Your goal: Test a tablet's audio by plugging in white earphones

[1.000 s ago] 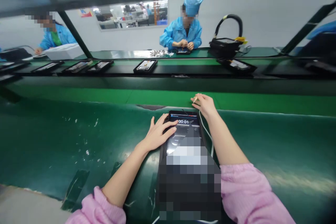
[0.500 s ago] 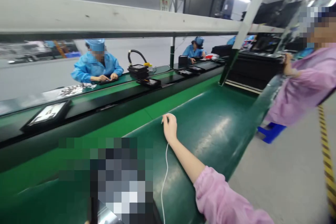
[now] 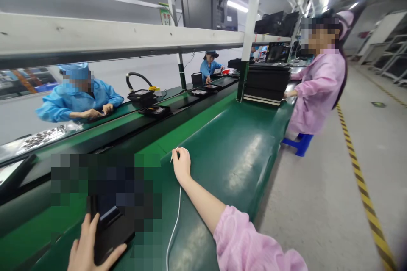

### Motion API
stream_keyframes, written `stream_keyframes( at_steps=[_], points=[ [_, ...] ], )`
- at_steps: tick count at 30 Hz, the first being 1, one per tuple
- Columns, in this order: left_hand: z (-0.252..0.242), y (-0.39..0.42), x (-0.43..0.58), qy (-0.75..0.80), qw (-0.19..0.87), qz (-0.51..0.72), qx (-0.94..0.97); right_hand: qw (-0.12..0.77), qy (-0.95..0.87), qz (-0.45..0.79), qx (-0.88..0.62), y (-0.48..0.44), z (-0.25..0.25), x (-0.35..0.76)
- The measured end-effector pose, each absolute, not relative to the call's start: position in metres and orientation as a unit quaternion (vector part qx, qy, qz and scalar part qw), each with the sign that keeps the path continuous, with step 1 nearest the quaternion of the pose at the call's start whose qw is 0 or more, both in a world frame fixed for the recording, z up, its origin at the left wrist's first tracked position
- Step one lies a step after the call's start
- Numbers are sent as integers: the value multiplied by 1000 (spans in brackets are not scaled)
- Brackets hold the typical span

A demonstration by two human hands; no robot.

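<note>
Left hand (image 3: 89,247) was seen at the lower edge of the view, laid flat on the near end of a dark tablet (image 3: 111,230). Its grip was loose, with the fingers spread and only the fingertips over the tablet's edge, so nothing was clasped. The tablet lay on the green counter (image 3: 241,152), and its upper part was blurred out.

Right hand (image 3: 182,164) was stretched forward, knuckles up, well apart from the tablet. Its grip was closed round the end of a white cable (image 3: 176,214). A small loop of cable showed just past the fingers, and the rest trailed back along the forearm and out of the bottom of the view. It could not be told whether the other end was plugged into anything.

The view was turned along the line, toward a person in pink (image 3: 318,89) beside a stack of black trays (image 3: 268,82), so both hands sat low in it.

Risks judged:
- The tablet was only pressed, not held. If the cable were joined to it, a pull could slide it on the smooth mat toward the counter's edge.
- The slack cable could be snagged under the forearm or sleeve.
- The pinched cable end could be bent against the counter.
- With attention elsewhere, either slip might go unnoticed.
</note>
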State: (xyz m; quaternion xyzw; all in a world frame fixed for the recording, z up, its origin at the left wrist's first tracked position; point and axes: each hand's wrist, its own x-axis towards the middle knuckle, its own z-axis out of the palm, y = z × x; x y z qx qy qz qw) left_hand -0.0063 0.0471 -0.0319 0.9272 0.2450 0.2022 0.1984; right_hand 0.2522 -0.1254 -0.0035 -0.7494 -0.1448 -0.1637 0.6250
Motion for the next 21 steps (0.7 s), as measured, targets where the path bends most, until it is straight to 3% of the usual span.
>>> stream_keyframes(
  at_steps=[11,21],
  points=[
    [26,52,99,329,177,178,910,641,-132,-156,-740,-123,-3,252],
    [26,36,119,373,152,200,893,625,-143,-152,-752,-126,-1,253]
  ],
)
